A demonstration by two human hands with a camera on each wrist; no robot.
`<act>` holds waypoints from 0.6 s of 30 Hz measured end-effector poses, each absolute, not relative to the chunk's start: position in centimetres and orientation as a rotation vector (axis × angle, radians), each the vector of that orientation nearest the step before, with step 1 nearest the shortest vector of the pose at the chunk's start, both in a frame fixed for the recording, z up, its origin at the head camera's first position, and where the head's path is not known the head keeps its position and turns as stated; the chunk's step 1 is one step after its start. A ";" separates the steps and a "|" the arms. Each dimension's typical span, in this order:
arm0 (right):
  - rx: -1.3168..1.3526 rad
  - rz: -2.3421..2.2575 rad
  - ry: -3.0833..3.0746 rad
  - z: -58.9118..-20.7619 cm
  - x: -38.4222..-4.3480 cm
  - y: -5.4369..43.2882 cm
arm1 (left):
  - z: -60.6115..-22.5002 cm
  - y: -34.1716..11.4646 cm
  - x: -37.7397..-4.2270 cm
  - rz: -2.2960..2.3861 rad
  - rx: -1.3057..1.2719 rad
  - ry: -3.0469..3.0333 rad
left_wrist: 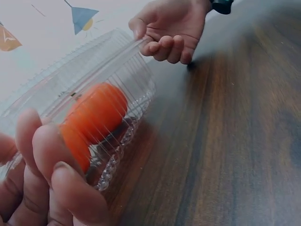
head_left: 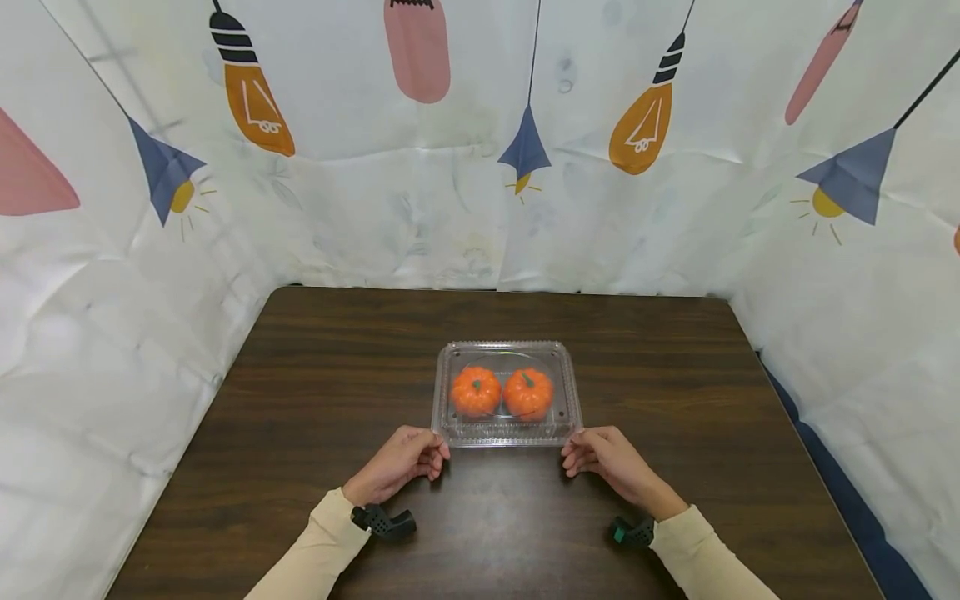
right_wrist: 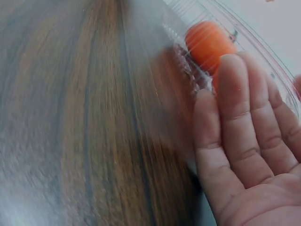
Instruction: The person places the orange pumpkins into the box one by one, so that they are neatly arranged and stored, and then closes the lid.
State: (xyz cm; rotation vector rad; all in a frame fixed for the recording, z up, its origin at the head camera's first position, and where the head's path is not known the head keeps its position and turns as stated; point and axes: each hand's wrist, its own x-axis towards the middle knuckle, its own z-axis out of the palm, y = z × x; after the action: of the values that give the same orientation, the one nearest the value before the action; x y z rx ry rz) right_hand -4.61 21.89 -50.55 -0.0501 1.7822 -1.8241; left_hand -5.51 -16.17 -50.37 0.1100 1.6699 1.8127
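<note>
A clear plastic clamshell container (head_left: 506, 433) rests on the dark wooden table, with two small orange pumpkins inside. The left pumpkin (head_left: 476, 392) and the right pumpkin (head_left: 528, 394) sit side by side, each with a green stem on top. With thumb and index finger, my left hand (head_left: 405, 458) pinches the rim at the container's near left corner. At the near right corner my right hand (head_left: 609, 460) pinches the same rim, as the left wrist view also shows. In the right wrist view, the thumb of my right hand (right_wrist: 254, 136) is mostly out of frame.
The brown table (head_left: 337, 350) stretches out on all sides of the container. White cloth (head_left: 360, 217) printed with lamps and bulbs hangs around the back and both sides. Each wrist wears a black band, such as the left wristband (head_left: 384, 522).
</note>
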 end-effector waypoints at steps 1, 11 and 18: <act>-0.035 -1.841 1.762 -50.6 -4.6 21.8 | -50.4 -16.2 -5.5 1.813 0.110 1.668; 0.039 -1.912 1.683 -51.1 -4.4 21.6 | -49.9 -15.9 -5.6 1.792 0.053 1.707; 0.054 -1.943 1.685 -51.1 -4.4 21.3 | -49.8 -16.0 -5.8 1.783 0.033 1.712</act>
State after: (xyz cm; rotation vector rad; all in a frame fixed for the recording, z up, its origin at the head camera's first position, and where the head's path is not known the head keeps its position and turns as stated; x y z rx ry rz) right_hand -4.37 21.35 -51.10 0.0539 1.6849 -1.9426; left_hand -5.78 -15.99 -49.79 0.0333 1.7125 1.7830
